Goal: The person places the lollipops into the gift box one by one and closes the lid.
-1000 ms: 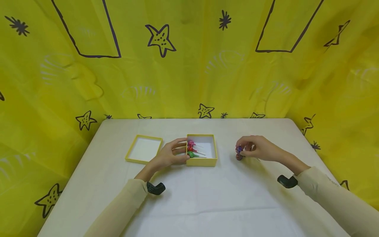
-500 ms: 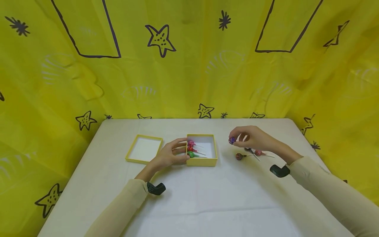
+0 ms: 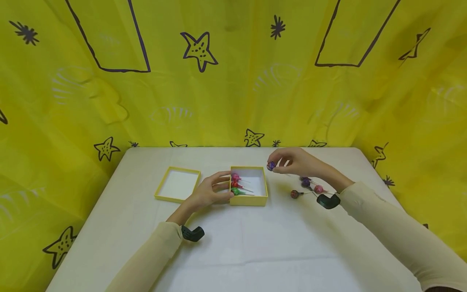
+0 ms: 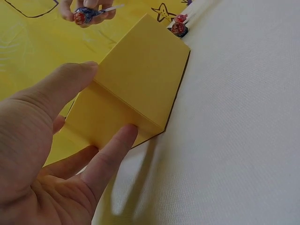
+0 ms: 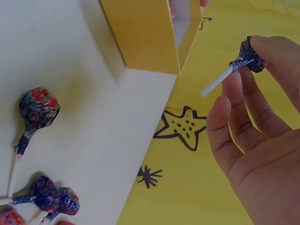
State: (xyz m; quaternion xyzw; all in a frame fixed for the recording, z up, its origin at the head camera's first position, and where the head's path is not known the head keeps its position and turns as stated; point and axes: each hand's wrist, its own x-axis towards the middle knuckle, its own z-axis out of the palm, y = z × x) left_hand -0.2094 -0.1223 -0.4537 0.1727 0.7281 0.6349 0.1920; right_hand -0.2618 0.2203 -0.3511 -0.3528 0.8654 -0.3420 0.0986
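Observation:
In the head view, my left hand (image 3: pixel 209 190) rests against the left wall of a yellow box (image 3: pixel 249 200), its fingers spread. The left wrist view shows the fingertips touching the box's outside (image 4: pixel 140 70). Inside lie three wrapped lollipops: pink (image 3: pixel 235 177), red (image 3: pixel 235 184) and green (image 3: pixel 236 191). My right hand (image 3: pixel 297 162) pinches a purple-wrapped lollipop (image 3: pixel 270 166) by its head, just beyond the box's right rim. Its white stick shows in the right wrist view, where the right hand (image 5: pixel 258 126) holds the lollipop (image 5: pixel 248 56) above the table.
Several lollipops lie on the white table right of the box, among them a dark-wrapped one (image 3: pixel 294 194), a purple one (image 3: pixel 305 183) and a pink one (image 3: pixel 319 189). A shallow yellow-rimmed lid (image 3: pixel 178 183) lies left of the box. A yellow curtain (image 3: pixel 226 101) hangs behind the table.
My right hand has lifted the purple lollipop from the group and carried it left toward the box, uncovering the other lollipops. The left hand has stayed at the box.

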